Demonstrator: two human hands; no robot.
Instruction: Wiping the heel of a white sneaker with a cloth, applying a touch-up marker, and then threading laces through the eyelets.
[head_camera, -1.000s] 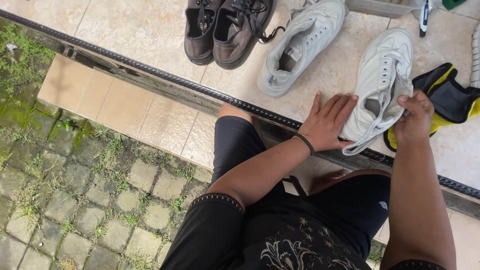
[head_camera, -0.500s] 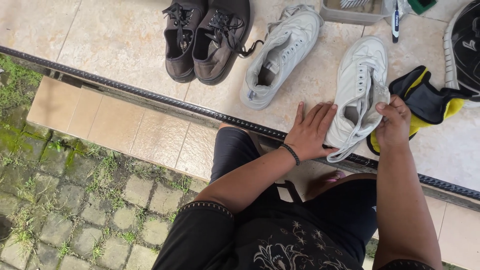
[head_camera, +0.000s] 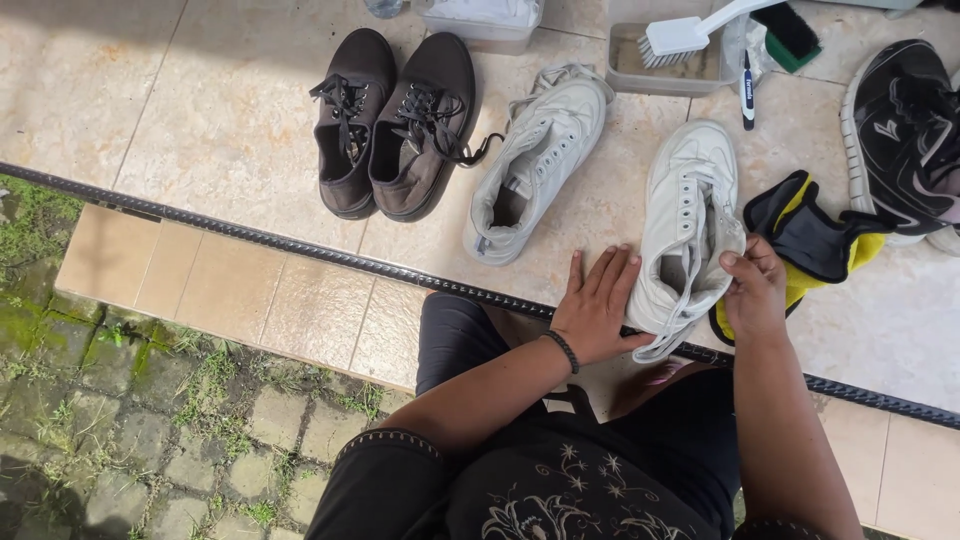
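Beige tile floor (head_camera: 200, 110) with a dark metal strip across it, a tiled step below, then mossy pavers (head_camera: 110, 440); at the top edge a clear tub (head_camera: 665, 65) holds a white brush (head_camera: 690, 35), second tub (head_camera: 480, 25) contents unclear. White shoe (head_camera: 690, 225) lies on the floor: left hand (head_camera: 597, 308) flat and open against its side, right hand (head_camera: 752, 290) pinching the heel collar. Nearby: second white shoe (head_camera: 535, 160), brown pair (head_camera: 395, 125), black-yellow cloth (head_camera: 810, 240), black sneaker (head_camera: 905, 130).
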